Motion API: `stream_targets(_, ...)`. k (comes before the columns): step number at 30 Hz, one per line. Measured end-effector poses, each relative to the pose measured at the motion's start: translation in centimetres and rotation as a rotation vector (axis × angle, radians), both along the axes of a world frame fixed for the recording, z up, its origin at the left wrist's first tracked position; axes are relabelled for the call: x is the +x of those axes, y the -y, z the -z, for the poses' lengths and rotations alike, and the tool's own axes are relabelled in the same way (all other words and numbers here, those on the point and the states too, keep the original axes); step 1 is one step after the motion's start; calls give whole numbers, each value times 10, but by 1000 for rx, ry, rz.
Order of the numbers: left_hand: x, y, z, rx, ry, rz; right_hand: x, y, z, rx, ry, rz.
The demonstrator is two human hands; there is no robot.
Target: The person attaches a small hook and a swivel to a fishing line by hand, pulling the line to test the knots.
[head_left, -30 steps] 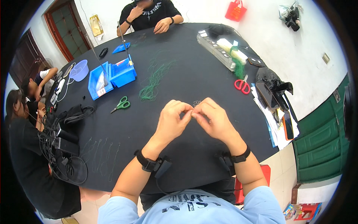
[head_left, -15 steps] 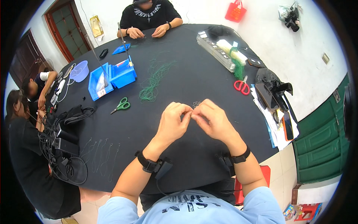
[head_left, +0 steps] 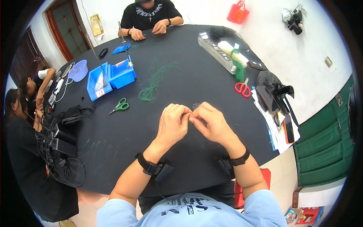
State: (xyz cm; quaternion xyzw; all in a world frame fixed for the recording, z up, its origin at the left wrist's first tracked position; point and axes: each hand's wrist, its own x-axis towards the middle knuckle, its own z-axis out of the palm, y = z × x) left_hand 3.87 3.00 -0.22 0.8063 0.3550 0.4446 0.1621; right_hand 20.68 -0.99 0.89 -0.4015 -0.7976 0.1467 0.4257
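My left hand and my right hand meet at the fingertips over the black table. Both are closed in a pinch, and whatever lies between the fingers is too small to make out. Just beyond them is a little heap of small grey metal pieces, partly hidden by my right hand. Farther off spreads a loose tangle of green thread. Green-handled scissors lie to the left of it. Several thin strands lie side by side near the left front of the table.
Blue bins with upright rods stand at the far left. Black cables and boxes crowd the left edge. Red-handled scissors, papers and phones lie at right. A person works across the table; two others sit at left.
The whole view has shifted slightly. My hands stay pinched together, with the right fingers turned a little. The person opposite has raised one hand slightly.
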Motion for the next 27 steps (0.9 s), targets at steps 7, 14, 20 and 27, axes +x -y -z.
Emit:
stream_targets(7, 4, 8, -5, -88, 87, 104, 7, -10, 6, -122, -210, 252)
stream_targets(14, 0, 1, -1, -57, 135, -24, -4, 2, 0, -124, -42, 43)
stream_targets(20, 4, 1, 5, 58, 38, 62, 0, 1, -8, 57, -71, 139)
stream_targets(27, 4, 8, -7, -118, 171, 64, 11, -9, 11, -284, -246, 203)
